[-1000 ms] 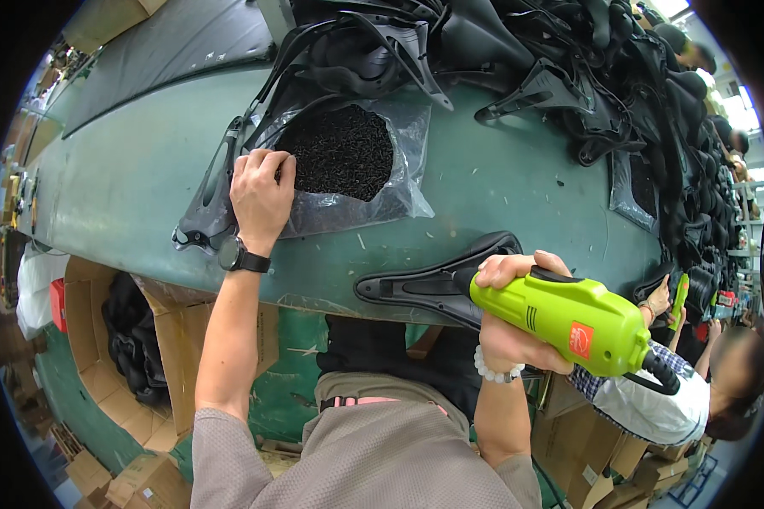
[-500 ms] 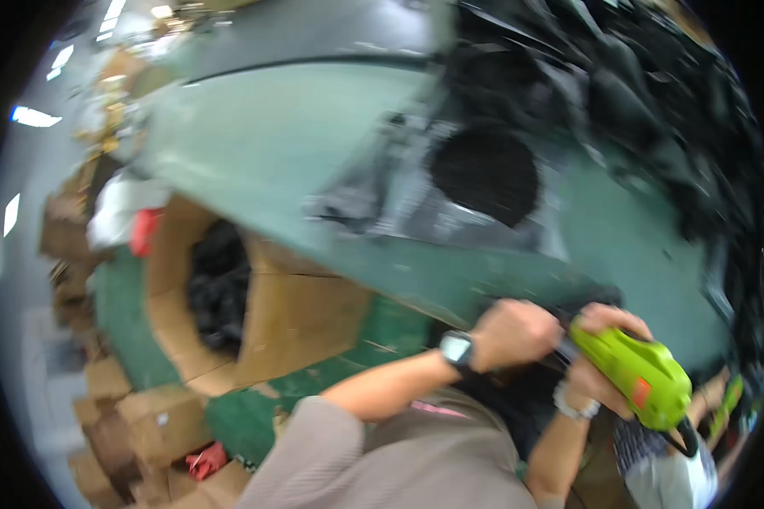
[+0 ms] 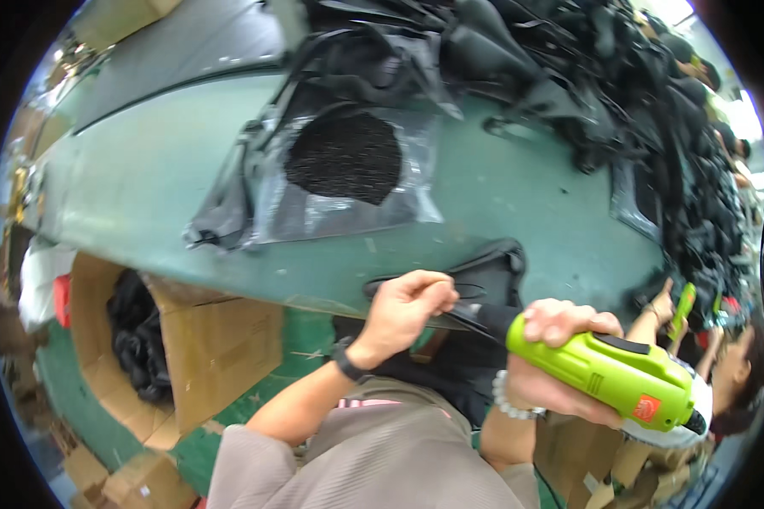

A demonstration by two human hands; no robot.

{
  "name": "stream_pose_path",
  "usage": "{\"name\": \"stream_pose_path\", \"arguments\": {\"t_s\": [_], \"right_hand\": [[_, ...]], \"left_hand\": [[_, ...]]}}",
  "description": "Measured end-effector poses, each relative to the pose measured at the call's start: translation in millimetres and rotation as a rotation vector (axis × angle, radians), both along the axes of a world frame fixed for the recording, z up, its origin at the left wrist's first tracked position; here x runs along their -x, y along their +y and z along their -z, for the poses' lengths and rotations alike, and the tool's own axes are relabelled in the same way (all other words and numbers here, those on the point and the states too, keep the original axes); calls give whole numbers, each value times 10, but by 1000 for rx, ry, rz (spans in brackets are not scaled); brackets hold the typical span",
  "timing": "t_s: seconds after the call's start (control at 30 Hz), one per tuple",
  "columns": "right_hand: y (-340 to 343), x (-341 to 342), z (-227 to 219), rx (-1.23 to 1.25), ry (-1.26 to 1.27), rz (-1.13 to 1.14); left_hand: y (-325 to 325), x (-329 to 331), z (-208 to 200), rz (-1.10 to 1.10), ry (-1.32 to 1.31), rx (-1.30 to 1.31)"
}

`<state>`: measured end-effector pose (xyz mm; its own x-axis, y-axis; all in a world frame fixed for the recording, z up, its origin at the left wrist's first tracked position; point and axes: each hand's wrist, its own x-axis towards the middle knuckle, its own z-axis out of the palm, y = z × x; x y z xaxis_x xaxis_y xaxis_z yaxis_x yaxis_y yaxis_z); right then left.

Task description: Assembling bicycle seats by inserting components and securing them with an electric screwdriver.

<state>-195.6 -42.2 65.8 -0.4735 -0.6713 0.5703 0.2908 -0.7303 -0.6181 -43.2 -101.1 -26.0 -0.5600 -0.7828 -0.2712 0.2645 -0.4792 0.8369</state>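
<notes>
Right-hand grip: your right hand (image 3: 542, 386) is wrapped around the lime-green plastic power driver with a dark top lever (image 3: 598, 373), fingers over the top of its barrel near the nose.
Left-hand grip: your left hand (image 3: 407, 307) is curled, thumb and fingertips drawn together at the far end of the driver's thin dark shaft (image 3: 477, 327); whether anything small is pinched there, you cannot tell.
Driver handling: the rigid body looks fairly heavy and smooth, likely to roll a little in a loose palm; the thick barrel behind the nose seems the best hold, with fingertips clear of the shaft if it turns.
Saddle place: the black, saddle-shaped moulded piece (image 3: 497, 270) lies at the table's near edge, just beyond your hands, broad end to the right, narrow end partly behind your left hand.
Saddle handling: it is probably light, stiff in the shell and slightly slick; its outer rim looks the surest hold.
Bag: beyond it, a clear plastic bag (image 3: 293, 222) rests on the green tabletop (image 3: 144, 170), full of small black pieces (image 3: 344, 157).
Outer edge: a heap of black moulded parts (image 3: 492, 51) lines the far side; an open brown cardboard box (image 3: 221, 352) stands left, below table height.
</notes>
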Motion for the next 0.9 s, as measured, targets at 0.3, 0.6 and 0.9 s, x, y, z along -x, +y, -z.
{"name": "stream_pose_path", "arguments": {"t_s": [0.3, 0.6, 0.9], "right_hand": [[116, 19, -47, 14, -14, 30], [103, 31, -36, -60, -65, -38], [109, -38, 276, -211, -52, -105]], "left_hand": [[276, 30, 122, 163, 578, -560], [238, -87, 129, 307, 503, -550], [35, -146, 114, 174, -738, 1377]]}}
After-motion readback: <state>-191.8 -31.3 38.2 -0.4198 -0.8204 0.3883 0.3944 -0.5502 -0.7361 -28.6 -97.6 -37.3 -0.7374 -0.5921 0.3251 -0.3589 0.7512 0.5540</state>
